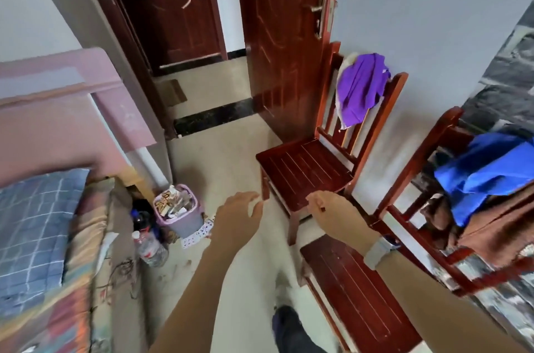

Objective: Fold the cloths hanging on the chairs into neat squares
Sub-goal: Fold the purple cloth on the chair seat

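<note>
Purple cloth (pixel 359 89) drapes the far chair-back (pixel 396 86), well beyond both hands' loosely spread, empty fingers (pixel 254 199).

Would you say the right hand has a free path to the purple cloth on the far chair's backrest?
Probably yes: the right hand is open above the far chair, whose seat is bare, and nothing lies between it and the purple cloth.

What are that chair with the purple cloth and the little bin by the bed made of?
The chair looks like wood with a glossy reddish-brown varnish: slatted seat, light glinting off it. The purple cloth seems soft woven fabric, draping in folds. The bin is probably smooth lilac plastic.
</note>
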`<state>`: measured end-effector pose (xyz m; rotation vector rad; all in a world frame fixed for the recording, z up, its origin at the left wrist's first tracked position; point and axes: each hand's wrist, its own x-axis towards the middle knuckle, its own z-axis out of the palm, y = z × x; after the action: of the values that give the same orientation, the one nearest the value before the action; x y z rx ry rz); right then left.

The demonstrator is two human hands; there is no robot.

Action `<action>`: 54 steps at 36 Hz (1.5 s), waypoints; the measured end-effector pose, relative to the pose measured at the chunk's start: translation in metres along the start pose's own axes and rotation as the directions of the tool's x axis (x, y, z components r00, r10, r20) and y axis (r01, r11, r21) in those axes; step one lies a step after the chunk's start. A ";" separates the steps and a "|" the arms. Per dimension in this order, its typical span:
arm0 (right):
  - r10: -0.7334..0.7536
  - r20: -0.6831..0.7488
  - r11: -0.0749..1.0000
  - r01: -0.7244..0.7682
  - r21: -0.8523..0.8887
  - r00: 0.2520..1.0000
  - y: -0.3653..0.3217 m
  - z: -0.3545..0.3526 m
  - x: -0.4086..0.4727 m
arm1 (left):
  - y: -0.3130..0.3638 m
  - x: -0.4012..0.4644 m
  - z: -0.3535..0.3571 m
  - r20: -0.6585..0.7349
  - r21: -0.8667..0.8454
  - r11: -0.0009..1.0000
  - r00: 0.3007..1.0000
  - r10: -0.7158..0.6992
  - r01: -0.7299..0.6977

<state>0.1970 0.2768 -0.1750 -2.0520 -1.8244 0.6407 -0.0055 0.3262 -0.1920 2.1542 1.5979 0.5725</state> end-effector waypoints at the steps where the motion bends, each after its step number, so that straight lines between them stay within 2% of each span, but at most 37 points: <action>1: 0.011 0.000 1.000 -0.011 0.010 1.000 0.004 -0.001 0.019 | -0.006 0.017 0.004 0.018 -0.005 1.000 1.000 -0.019 0.019; 4: 0.058 0.032 0.997 -0.059 0.042 0.998 0.016 -0.007 0.076 | -0.021 0.070 0.016 0.038 -0.033 0.997 0.997 -0.072 0.073; 9: 0.148 0.058 0.987 -0.152 0.060 0.987 0.032 -0.016 0.161 | -0.034 0.159 0.026 0.192 -0.056 0.991 0.975 -0.111 0.124; 17: 0.262 0.066 0.961 -0.267 0.072 0.963 0.047 -0.024 0.265 | -0.054 0.273 0.045 0.277 -0.046 0.987 0.951 -0.135 0.154; 20: 0.326 0.056 0.937 -0.331 0.114 0.944 0.060 -0.024 0.303 | -0.052 0.327 0.058 0.371 -0.043 0.992 0.924 -0.096 0.120; 25: 0.433 -0.032 0.894 -0.424 0.147 0.901 0.082 -0.033 0.366 | -0.037 0.437 0.085 0.480 -0.097 0.995 0.875 0.069 -0.025; 31: 0.619 -0.162 0.782 -0.583 0.222 0.769 0.093 -0.059 0.426 | 0.002 0.563 0.116 0.570 -0.114 0.947 0.760 0.310 -0.301; 35: 0.729 -0.306 0.684 -0.664 0.300 0.613 0.096 -0.084 0.459 | 0.039 0.625 0.131 0.529 -0.214 0.869 0.695 0.487 -0.446; 37: 0.749 -0.448 0.655 -0.645 0.392 0.489 0.100 -0.099 0.472 | 0.061 0.645 0.139 0.501 -0.242 0.806 0.642 0.581 -0.540; 40: 0.695 -0.676 0.641 -0.636 0.429 0.244 0.119 -0.128 0.486 | 0.097 0.662 0.153 0.428 -0.296 0.660 0.522 0.738 -0.691; 42: 0.653 -0.748 0.605 -0.677 0.418 0.122 0.137 -0.151 0.493 | 0.121 0.667 0.165 0.366 -0.311 0.548 0.435 0.823 -0.776; 43: 0.652 -0.753 0.578 -0.701 0.417 0.090 0.146 -0.161 0.496 | 0.132 0.669 0.171 0.330 -0.312 0.496 0.397 0.856 -0.810; 46: 0.762 -0.646 0.410 -0.810 0.420 0.051 0.168 -0.185 0.505 | 0.162 0.673 0.186 0.284 -0.293 0.395 0.315 0.906 -0.871; 48: 0.822 -0.566 0.341 -0.847 0.408 0.059 0.180 -0.191 0.508 | 0.176 0.675 0.193 0.315 -0.242 0.348 0.266 0.911 -0.906; 51: 0.872 -0.484 0.287 -0.877 0.386 0.072 0.188 -0.194 0.512 | 0.185 0.678 0.203 0.414 -0.167 0.349 0.256 0.874 -0.922; 54: 0.858 -0.505 0.304 -0.881 0.362 0.088 0.188 -0.197 0.513 | 0.188 0.678 0.204 0.429 -0.157 0.360 0.265 0.863 -0.920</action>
<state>0.5032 0.7708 -0.1652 -2.7726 0.0041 0.0361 0.4339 0.9121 -0.2020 2.8868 -0.0355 0.1860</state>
